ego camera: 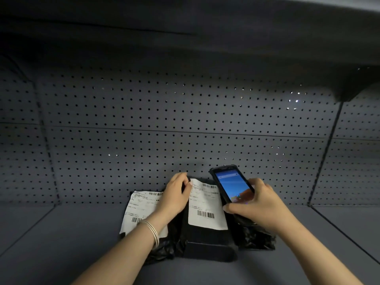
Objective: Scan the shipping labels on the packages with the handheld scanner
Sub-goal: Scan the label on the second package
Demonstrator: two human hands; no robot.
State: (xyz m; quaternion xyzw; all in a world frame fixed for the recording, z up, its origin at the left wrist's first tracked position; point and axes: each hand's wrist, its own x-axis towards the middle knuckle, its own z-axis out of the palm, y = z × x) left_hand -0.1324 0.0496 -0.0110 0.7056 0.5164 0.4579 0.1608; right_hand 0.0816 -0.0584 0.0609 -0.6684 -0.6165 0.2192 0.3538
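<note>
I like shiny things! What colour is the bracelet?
Silver, on the left wrist, seen from the head view.

Place: a parcel storage or sorting area, most likely a warehouse or pickup point.
Shelving: a grey metal shelf (61, 233) is backed by a perforated panel (185, 124), under another shelf (205, 27) above.
Goods: black bagged parcels (207, 241) with printed barcode labels (205, 204) are laid on it.
Tool: a handheld scanner (232, 187) is held over them.

Grey perforated back panel (185, 120) (dimly lit), grey shelf (61, 243), overhang above (205, 13)
</note>
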